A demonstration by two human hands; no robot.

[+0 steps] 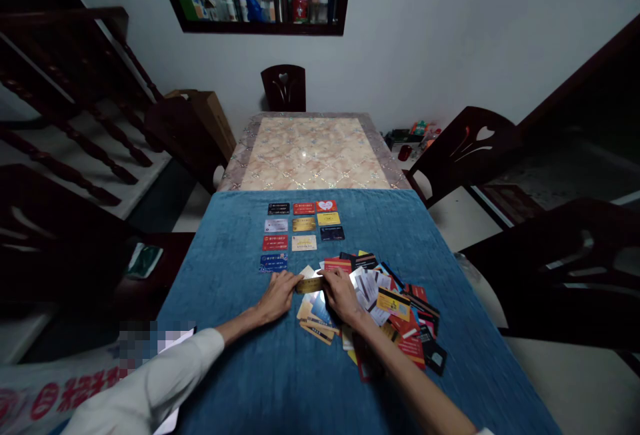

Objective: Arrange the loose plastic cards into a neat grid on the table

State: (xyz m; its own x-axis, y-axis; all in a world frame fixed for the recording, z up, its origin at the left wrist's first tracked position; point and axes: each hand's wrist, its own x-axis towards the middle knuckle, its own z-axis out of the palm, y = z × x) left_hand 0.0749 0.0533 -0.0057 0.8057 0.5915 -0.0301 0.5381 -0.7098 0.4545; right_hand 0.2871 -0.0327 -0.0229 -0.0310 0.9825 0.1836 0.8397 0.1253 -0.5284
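Observation:
Between my two hands a gold card (310, 285) is held tilted above the blue cloth. My left hand (279, 295) pinches its left end, and my right hand (342, 293) grips the right end. Under and beside my right hand spreads a loose pile of mixed cards (395, 305), partly hidden by my right forearm. Beyond my hands, several cards lie flat in rows: a blue card (273, 263) is nearest my left hand, with a cream card (304, 243) and a red card (275, 243) farther off.
A blue cloth (225, 235) covers the near part of the table, and a patterned tabletop (310, 151) shows beyond it. Dark wooden chairs (465, 148) stand around the sides. At the lower left lies a white bag with red print (65, 388).

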